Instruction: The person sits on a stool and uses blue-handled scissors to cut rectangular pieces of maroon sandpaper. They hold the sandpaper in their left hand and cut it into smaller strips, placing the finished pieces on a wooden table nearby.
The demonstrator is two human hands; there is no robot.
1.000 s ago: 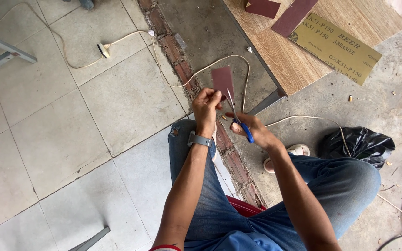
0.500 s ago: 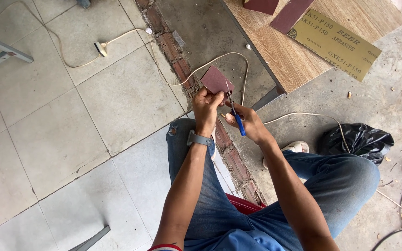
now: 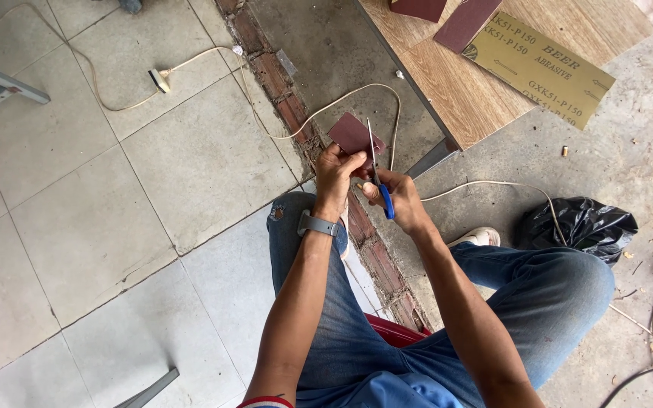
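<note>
Sandpaper piece [image 3: 351, 134], small and reddish-brown, sat pinched in our left hand [image 3: 335, 172], held out over the brick strip [image 3: 266, 72] between the tiled floor [image 3: 100, 219] and the bare concrete. Left fingers were clenched on its lower edge. Our right hand [image 3: 398, 200] gripped the blue-handled scissors [image 3: 376, 170], fingers through the loops. The blades pointed up and away and met the sheet's right edge. We could not tell from this angle how far the blades were closed.

Against the frame half a second back, the piece had turned: then it stood more like a tilted diamond above the thumb, now it lay flatter with one corner swung left. A full second back it sat squarer and a bit higher over the hands. The scissors had shifted too. Earlier the blades leaned further right and the handle hung lower; now they ran nearly straight up along the piece. We judged that as the sheet being rotated to feed a new edge into the cut, trimming seemingly under way and not finished, since the piece was still one part.

Both hands stayed close together above our left knee. The white cord [image 3: 319, 113] looped under the hands as before. On the wooden counter [image 3: 478, 91] the yellow-backed abrasive sheet [image 3: 542, 68] and two dark red offcuts [image 3: 466, 23] had not moved. The black plastic bag [image 3: 576, 223] lay by our right knee, unchanged.
</note>
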